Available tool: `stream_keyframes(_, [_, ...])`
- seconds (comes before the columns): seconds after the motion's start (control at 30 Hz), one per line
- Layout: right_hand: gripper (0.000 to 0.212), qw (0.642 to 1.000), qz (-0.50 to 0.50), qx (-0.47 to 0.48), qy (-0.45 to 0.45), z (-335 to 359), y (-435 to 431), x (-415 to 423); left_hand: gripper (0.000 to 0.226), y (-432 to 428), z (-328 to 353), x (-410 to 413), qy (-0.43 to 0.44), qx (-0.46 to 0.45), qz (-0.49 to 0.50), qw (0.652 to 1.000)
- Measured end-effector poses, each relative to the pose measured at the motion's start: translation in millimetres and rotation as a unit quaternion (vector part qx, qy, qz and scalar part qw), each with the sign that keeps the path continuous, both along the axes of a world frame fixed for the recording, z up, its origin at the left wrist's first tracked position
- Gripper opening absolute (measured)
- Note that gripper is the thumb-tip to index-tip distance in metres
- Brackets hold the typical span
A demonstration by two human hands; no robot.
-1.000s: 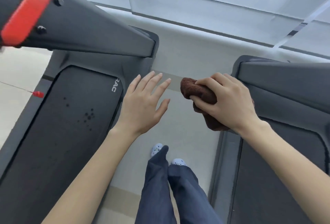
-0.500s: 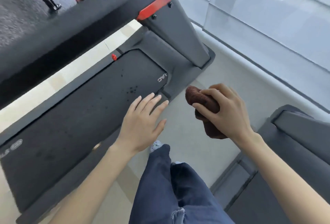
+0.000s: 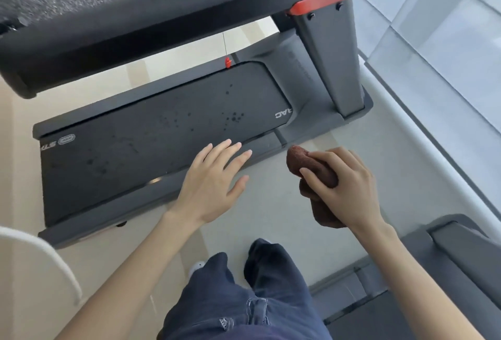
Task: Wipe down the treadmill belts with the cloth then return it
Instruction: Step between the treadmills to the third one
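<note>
A dark treadmill belt (image 3: 151,139) with small dark spots lies across the left and middle of the view. My left hand (image 3: 214,182) hovers over its near side rail, fingers spread, holding nothing. My right hand (image 3: 344,188) grips a bunched brown cloth (image 3: 306,163) above the light floor, just right of the belt's front end. A second treadmill (image 3: 444,263) shows at the lower right; only its corner is in view.
The treadmill's grey upright (image 3: 333,63) with a red cap rises at upper right, and a thick handrail (image 3: 151,25) crosses the top. A red safety clip (image 3: 228,62) hangs over the far rail. A glass wall (image 3: 444,49) runs along the right. My legs (image 3: 244,299) stand between both machines.
The view has swung left and down, so the whole left belt now shows. Both hands moved with it toward that treadmill; the cloth stays gripped in my right hand.
</note>
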State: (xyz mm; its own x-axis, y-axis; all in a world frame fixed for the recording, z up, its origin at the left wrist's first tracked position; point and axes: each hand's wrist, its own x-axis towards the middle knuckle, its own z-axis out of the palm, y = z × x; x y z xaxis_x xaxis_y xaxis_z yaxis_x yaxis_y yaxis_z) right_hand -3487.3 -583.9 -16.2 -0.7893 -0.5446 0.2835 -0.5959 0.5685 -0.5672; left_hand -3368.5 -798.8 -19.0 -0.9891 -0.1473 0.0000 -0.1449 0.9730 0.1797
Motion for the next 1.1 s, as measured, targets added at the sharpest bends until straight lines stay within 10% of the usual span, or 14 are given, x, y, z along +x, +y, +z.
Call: stream_keyframes(1.1, [0.026, 0.980, 0.187, 0.073, -0.004, -24, -267, 277, 0.052, -219, -23, 326, -0.035, 0.020, 0.126, 0.991])
